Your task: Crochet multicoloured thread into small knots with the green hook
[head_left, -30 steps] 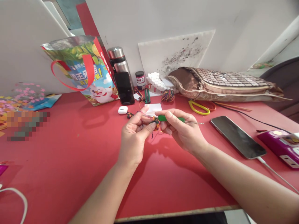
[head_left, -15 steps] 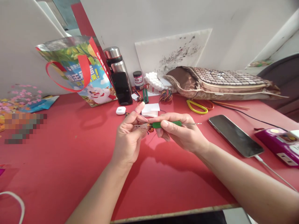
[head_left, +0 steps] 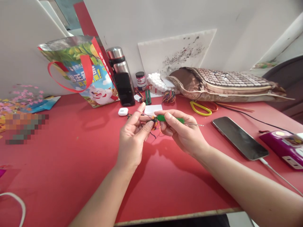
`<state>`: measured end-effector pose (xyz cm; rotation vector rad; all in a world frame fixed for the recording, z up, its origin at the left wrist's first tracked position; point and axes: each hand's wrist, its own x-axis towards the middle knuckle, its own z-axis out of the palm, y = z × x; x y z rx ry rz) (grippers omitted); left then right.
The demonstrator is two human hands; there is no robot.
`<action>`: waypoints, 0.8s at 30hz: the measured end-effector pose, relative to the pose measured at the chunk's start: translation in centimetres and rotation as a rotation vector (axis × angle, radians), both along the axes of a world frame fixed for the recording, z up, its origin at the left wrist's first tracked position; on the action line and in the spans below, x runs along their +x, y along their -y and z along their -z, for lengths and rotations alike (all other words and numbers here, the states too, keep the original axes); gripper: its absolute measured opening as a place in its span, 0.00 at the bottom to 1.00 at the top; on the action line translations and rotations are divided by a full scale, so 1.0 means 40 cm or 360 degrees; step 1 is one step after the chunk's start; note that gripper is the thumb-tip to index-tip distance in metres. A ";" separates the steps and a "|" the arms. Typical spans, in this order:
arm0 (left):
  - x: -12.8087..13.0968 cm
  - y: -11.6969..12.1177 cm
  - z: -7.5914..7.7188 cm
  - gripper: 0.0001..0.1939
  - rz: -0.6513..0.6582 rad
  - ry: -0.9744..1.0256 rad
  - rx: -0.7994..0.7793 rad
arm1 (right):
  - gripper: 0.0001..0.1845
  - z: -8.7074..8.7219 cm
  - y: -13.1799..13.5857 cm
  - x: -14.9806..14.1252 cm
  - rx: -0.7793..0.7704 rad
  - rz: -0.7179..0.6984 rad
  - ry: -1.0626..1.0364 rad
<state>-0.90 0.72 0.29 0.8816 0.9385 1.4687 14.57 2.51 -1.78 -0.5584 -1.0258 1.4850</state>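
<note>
Between thumb and fingers, my left hand (head_left: 133, 134) pinches a small piece of crochet work (head_left: 155, 122) in dark, orange and red yarn. A strand runs over its raised index finger, and loose yarn ends hang below the piece. My right hand (head_left: 183, 130) grips a crochet hook (head_left: 162, 118) by its green handle. One thin metal end points left into the work; the other sticks out past the hand to the right. Stitches near the hook are too small to make out. Behind the hands lies a multicoloured yarn ball (head_left: 169, 96).
Beyond the hands are a white earbud case (head_left: 123, 111), a propped phone (head_left: 124, 90), a steel flask (head_left: 118, 60) and a printed bag (head_left: 82, 72). To the right lie yellow-handled scissors (head_left: 200, 108), a charging phone (head_left: 240, 138) and a purple power strip (head_left: 281, 148).
The hook went further left across the left hand's fingers, then drew back and tilted. The crochet piece shows more clearly again. Both hands keep their holds.
</note>
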 end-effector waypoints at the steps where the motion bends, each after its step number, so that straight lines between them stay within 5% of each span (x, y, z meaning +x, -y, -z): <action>1: -0.001 -0.001 0.001 0.29 -0.0011 -0.0007 -0.0002 | 0.10 0.002 0.000 -0.001 0.0014 0.0006 0.0005; 11: 0.025 0.002 -0.005 0.21 0.0035 0.0402 -0.0253 | 0.11 0.004 0.041 -0.059 0.0133 0.0391 0.0089; 24: -0.022 -0.008 -0.043 0.26 0.0177 0.0375 -0.0277 | 0.11 -0.002 0.015 0.007 0.0187 -0.0053 0.0094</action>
